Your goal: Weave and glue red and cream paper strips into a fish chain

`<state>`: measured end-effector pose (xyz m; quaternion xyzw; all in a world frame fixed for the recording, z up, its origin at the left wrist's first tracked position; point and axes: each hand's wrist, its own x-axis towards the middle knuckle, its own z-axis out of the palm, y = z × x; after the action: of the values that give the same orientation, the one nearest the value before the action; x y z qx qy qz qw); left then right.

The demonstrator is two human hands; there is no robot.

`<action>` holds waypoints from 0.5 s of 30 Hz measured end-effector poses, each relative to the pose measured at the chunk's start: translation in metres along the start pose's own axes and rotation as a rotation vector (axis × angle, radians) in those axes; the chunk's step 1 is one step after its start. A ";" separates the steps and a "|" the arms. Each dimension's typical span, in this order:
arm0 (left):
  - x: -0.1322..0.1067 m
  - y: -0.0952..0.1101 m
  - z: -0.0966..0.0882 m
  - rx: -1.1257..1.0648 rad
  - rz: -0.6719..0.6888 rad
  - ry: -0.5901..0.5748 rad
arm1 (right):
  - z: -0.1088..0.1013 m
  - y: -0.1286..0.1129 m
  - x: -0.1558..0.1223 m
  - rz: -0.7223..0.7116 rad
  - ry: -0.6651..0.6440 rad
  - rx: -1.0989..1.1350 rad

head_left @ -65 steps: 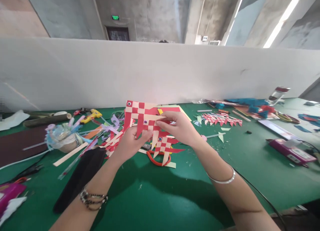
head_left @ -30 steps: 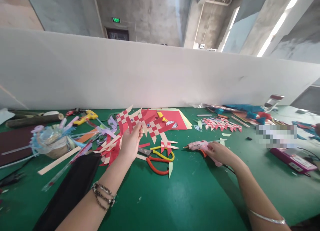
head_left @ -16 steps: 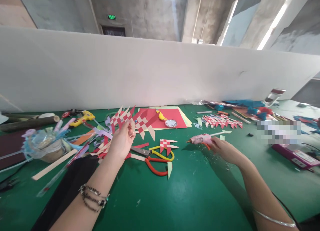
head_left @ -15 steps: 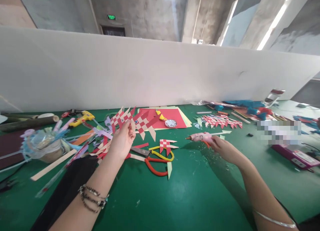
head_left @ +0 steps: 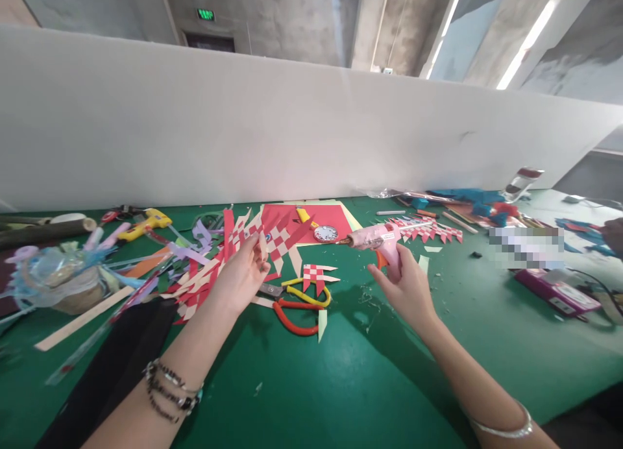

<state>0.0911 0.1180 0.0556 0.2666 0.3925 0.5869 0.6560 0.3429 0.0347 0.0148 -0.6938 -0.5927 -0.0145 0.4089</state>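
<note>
- My left hand point(head_left: 241, 277) pinches the woven red-and-cream paper piece point(head_left: 272, 238) by its near edge, fingers point(head_left: 257, 251) closed on it. It is held just above the bench point(head_left: 341, 384), I judge to keep its face reachable.
- My right hand point(head_left: 406, 287) is curled shut round the handle of the pink glue gun point(head_left: 372, 238). The nozzle points left toward the weave, near it but apart.
- Half a second ago the gun sat lower and farther right. Now it is raised and closer, and the paper has barely shifted.

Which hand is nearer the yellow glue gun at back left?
Left. The left hand, holding woven paper, sits right of the yellow glue gun; the right hand, gripping a pink glue gun, is much farther right.
</note>
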 end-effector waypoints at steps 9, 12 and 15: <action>-0.008 -0.016 0.006 -0.114 -0.102 -0.007 | 0.005 -0.017 -0.013 -0.147 0.161 0.097; -0.012 -0.022 0.008 -0.120 -0.129 -0.012 | 0.006 -0.020 -0.015 -0.124 0.191 0.150; -0.015 -0.025 0.011 -0.124 -0.154 -0.003 | 0.007 -0.022 -0.018 -0.086 0.215 0.207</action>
<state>0.1139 0.0998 0.0443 0.1954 0.3738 0.5574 0.7151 0.3158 0.0236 0.0137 -0.6163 -0.5728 -0.0449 0.5385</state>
